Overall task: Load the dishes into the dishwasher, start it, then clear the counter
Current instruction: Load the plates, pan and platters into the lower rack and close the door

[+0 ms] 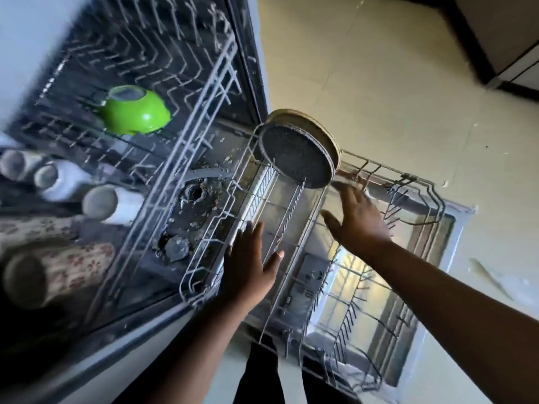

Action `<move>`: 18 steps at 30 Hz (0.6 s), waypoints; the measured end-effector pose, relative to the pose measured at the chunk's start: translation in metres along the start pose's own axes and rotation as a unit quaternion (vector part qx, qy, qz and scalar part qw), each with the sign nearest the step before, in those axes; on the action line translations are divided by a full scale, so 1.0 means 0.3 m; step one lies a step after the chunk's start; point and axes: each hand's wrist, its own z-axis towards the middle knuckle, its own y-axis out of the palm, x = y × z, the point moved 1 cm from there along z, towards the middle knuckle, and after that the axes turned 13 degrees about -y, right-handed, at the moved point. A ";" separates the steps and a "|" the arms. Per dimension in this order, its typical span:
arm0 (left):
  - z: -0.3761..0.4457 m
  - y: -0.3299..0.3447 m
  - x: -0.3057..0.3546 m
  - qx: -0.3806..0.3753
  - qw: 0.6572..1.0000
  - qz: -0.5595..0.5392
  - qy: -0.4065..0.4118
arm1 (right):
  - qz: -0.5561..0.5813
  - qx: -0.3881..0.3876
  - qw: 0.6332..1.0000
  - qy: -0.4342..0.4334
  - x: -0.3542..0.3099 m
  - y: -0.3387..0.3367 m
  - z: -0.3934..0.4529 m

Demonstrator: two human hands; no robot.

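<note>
Both hands, left [250, 263] and right [357, 215], hovered open and empty over the lower rack [309, 217]; pushing it in evenly would keep the plates [300, 153] upright.

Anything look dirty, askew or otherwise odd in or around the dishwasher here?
Yes. Food crumbs litter the dishwasher floor around the drain, below the pulled-out lower rack. The green bowl lies tilted on the upper rack. Two plates stand upright in the lower rack's corner, normal.
</note>
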 end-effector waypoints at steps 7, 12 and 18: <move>-0.321 -0.174 0.002 -0.021 0.990 0.127 -0.058 | -0.112 -0.199 0.965 -0.132 -0.340 -0.107 -0.227; -0.539 -0.303 -0.034 0.011 0.990 0.109 -0.085 | -0.205 -0.205 0.919 -0.267 -0.561 -0.176 -0.339; -0.808 -0.427 -0.134 0.066 0.992 0.015 -0.102 | -0.233 -0.142 0.857 -0.436 -0.858 -0.214 -0.491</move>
